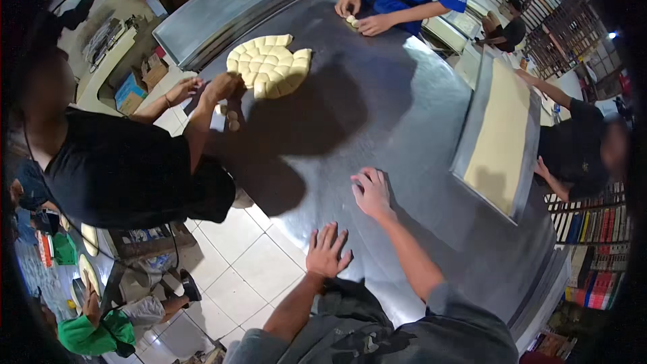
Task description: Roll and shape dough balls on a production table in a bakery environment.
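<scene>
Gray shirt cloth (350,340) lies nearest, behind the left hand (327,253) and right hand (372,194). For hands resting on the metal tabletop (421,155), pressure seems best kept light and even, wrists loose. Far ahead and left of the left hand sit pale dough pieces (271,66). That hand lies palm down near the tabletop's edge, fingers spread, nothing visible held. The right hand rests farther forward, fingers loosely curled; what lies beneath its palm cannot be told. Well right of it, a tray (473,121) bears a dough sheet (502,114).
</scene>
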### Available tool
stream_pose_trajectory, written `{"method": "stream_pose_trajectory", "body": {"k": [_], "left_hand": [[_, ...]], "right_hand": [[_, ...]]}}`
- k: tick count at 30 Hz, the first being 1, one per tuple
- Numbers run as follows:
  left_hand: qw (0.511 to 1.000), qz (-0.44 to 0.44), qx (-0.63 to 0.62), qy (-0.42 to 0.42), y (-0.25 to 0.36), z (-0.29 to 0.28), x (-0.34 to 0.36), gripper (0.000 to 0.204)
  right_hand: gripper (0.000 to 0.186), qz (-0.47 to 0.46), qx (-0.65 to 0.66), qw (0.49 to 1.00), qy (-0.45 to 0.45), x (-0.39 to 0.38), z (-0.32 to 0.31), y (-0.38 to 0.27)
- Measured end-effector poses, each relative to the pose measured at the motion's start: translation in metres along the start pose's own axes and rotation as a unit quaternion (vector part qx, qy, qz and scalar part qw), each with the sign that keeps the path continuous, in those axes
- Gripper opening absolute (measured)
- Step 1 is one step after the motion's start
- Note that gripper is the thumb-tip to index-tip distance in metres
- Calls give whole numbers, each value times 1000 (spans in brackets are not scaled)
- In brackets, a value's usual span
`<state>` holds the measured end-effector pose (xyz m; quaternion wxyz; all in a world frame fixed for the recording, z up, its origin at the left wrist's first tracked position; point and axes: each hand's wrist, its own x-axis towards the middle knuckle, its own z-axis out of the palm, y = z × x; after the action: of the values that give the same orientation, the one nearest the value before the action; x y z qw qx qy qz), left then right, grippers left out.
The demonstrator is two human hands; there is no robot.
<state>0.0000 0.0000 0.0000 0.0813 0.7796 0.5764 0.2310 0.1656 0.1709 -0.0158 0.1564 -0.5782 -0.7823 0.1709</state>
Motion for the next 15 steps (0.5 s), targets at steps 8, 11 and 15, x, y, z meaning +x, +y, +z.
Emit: {"method": "stream_pose_trajectory", "body": {"k": [8,11,15], "left_hand": [[997,-34,-35,-53,75,-21,-92,59],[996,-26,-46,-66,82,-40,-100,63],[993,-7,-78,-90,84,-41,-90,64]], "right_hand": [[22,3,228,973,29,173,12,-37],[35,109,336,935,-34,271,7,-45],[78,354,306,877,-111,395,9,-17]]}}
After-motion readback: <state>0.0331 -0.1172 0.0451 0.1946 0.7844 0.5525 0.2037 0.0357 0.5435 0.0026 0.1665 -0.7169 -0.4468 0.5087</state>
